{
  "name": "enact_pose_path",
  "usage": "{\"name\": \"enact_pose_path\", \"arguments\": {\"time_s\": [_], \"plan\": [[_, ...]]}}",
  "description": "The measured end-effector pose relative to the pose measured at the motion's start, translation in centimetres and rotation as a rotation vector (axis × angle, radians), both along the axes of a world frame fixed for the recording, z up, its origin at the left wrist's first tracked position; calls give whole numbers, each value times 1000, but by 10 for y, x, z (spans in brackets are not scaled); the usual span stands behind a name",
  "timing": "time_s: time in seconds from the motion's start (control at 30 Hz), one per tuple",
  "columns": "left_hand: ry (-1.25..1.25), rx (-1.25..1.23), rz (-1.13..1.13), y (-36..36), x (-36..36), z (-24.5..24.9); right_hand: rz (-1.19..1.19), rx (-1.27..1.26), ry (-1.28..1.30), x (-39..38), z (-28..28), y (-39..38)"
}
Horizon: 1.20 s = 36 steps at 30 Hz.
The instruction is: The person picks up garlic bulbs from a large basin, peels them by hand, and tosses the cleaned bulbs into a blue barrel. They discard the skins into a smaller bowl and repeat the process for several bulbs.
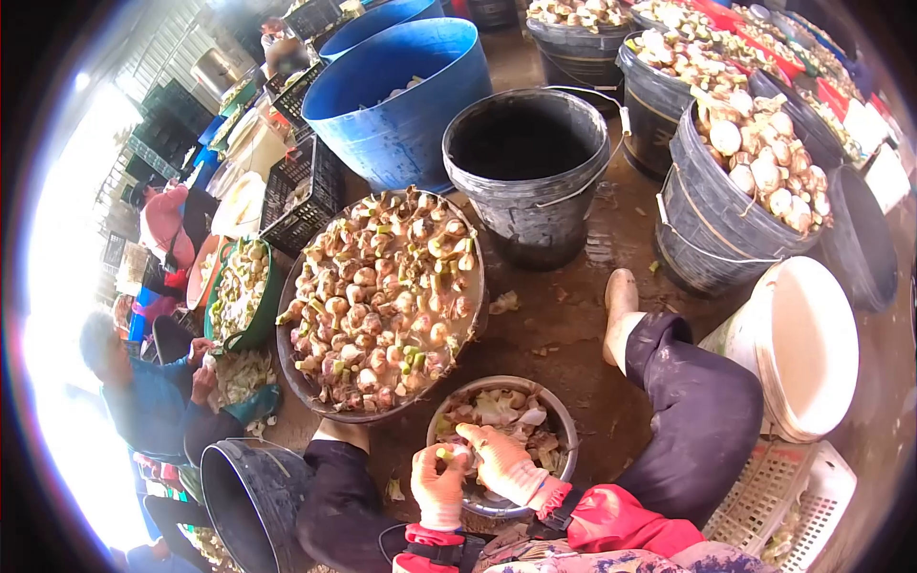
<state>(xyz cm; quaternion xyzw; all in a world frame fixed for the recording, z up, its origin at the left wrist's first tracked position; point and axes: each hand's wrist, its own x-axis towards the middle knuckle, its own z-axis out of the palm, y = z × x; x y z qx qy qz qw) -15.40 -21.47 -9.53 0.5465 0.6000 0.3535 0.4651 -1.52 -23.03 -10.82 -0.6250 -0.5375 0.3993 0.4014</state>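
My left hand (437, 489), in an orange-and-white glove, is closed around a garlic bulb (462, 458) with a short green stem. From the right, my right hand (504, 464), gloved alike, has its fingers bent against the same bulb; whether they also hold a small tool is hidden. Both hands are over a metal bowl (567, 432) of papery skins and trimmings, between my legs. Just beyond it stands a wide round tub (287, 355) heaped with unpeeled garlic bulbs (377, 296) in murky water.
Ahead stand a black bucket (530, 224) and a blue tub (401, 134). Garlic-filled buckets (712, 229) line the right, near a white bucket (745, 334) and plastic crate (755, 487). At left, a person in blue (143, 401) sits near another black bucket (253, 516).
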Motion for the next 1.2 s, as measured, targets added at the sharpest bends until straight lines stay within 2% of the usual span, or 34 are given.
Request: {"name": "enact_pose_path", "arguments": {"time_s": [0.03, 0.07, 0.13, 0.17, 0.2, 0.23, 0.27, 0.33, 0.37, 0.4, 0.47, 0.5, 0.53, 0.57, 0.6, 0.67, 0.7, 0.73, 0.8, 0.83, 0.87, 0.93, 1.0, 1.07, 1.13, 1.2], "plan": [[-312, -216, 56, 1, -2, 0, -2, -1, -1, -2, -11, 0], [-496, -261, 58, 3, -3, 7, -76, 3, 150, -7, -28, -1], [-672, -320, 0, 4, -13, 12, -195, -52, 431, -9, -45, 1], [-666, -317, 6, 6, -18, 13, -217, -202, 492, -1, -41, 4], [-869, -369, -11, 8, -22, 13, -237, -352, 551, 7, -38, 6], [-1073, -416, -30, 10, -25, 14, -264, -348, 550, 9, -55, 6], [-1070, -409, -27, 10, -26, 16, -304, -346, 424, 12, -63, 8], [-1184, -426, 181, 10, -28, 18, -397, -321, 539, 14, -92, 7], [-1259, -428, 176, 12, -26, 17, -417, -382, 664, 15, -92, 7], [-1256, -423, 179, 13, -28, 15, -412, -381, 668, 16, -91, 6], [-1313, -515, 231, 18, -28, 7, -100, -558, 613, 21, -87, 1], [-1278, -561, 267, 25, -31, -6, -67, -548, 616, 21, -64, -1], [-1198, -599, 334, 36, -22, -8, 53, -391, 217, 17, -67, -8], [-1205, -593, 322, 52, -8, -9, 137, -464, 151, 15, -64, -5], [-767, -298, 77, 72, 12, -10, 220, -538, 83, 13, -62, -2], [141, 286, -353, 119, 55, -2, 200, -454, 216, 4, -72, -5], [-501, -59, -255, 142, 80, 16, 213, -414, 118, 6, -67, -4], [-1131, -423, -135, 163, 104, 39, 185, -356, 193, 3, -71, -4], [-1151, -378, -287, 190, 136, 77, 148, -336, 253, 1, -78, -1], [-990, -358, -345, 207, 138, 81, 125, -374, 353, -7, -94, -1], [-684, -268, -366, 219, 136, 73, 65, -371, 561, -20, -118, -3], [177, -68, -621, 247, 116, 31, 89, -388, 451, -6, -85, 5], [866, 458, -957, 262, 83, -35, 84, -401, 408, -10, -106, 7], [1252, 335, -1102, 247, 82, -30, 78, -618, 558, -2, -89, 11], [1262, 302, -1133, 253, 78, -45, 46, -692, 642, 1, -86, 16], [1083, 65, -1061, 261, 76, -59, 7, -541, 547, -3, -91, 16]]}}
